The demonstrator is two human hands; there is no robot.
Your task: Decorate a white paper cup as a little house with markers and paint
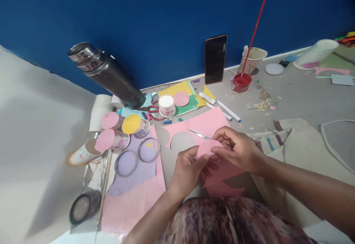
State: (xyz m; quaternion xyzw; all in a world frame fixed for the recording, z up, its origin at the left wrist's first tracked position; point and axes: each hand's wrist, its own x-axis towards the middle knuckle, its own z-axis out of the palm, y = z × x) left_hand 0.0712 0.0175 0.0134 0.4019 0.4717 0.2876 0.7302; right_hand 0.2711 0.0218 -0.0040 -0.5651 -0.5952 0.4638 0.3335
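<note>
Pink disc (208, 148) at my 12, above the worktop (299, 105): left hand (191, 164) closed on its 8 o'clock edge, right hand (235, 147) pinching at 3; scissors (199, 134) at its 11, handles hidden, can't tell if I've got them too. Looks like edge-trimming or checking, so next move wants a light, flat grip. Cut pink sheet (213, 120) at 12, yellow-topped cup (134, 125) near 10.
</note>
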